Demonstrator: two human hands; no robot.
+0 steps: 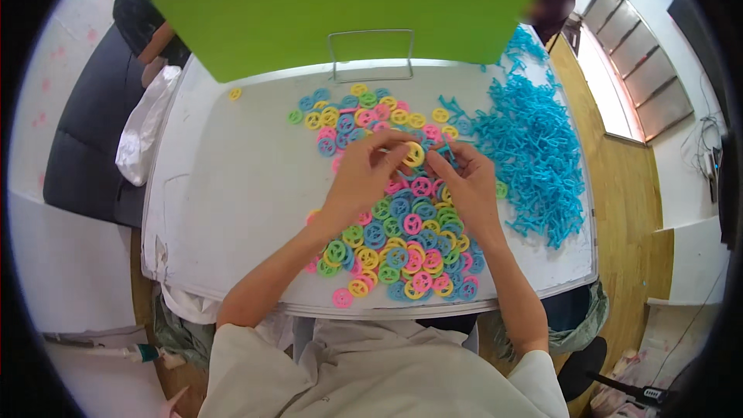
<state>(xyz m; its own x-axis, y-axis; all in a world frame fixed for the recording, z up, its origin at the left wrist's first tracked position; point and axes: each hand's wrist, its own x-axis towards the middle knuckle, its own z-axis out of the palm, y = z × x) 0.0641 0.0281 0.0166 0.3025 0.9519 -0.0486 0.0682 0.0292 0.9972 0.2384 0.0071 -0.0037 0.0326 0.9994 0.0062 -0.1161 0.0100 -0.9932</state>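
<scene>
Between the thumb and fingers of my left hand [368, 174] is a yellow plastic ring [415, 155] with spokes, like a small toy wheel. Close beside it, my right hand [470, 178] pinches a small blue branched plastic piece [446, 152]. The two parts are held near each other; whether they touch is hard to see. Below and around both hands spreads a pile of spoked rings [392, 227] in pink, yellow, green and blue. A large heap of blue branched pieces [534, 147] lies to the right of my right hand.
A green panel [340, 8] stands at the far side of the white table [224, 186], with a wire stand [371, 54] before it. One yellow ring [235, 94] lies alone at the far left. A person's arm [157, 45] shows beyond the table's left corner, by a dark sofa [85, 124].
</scene>
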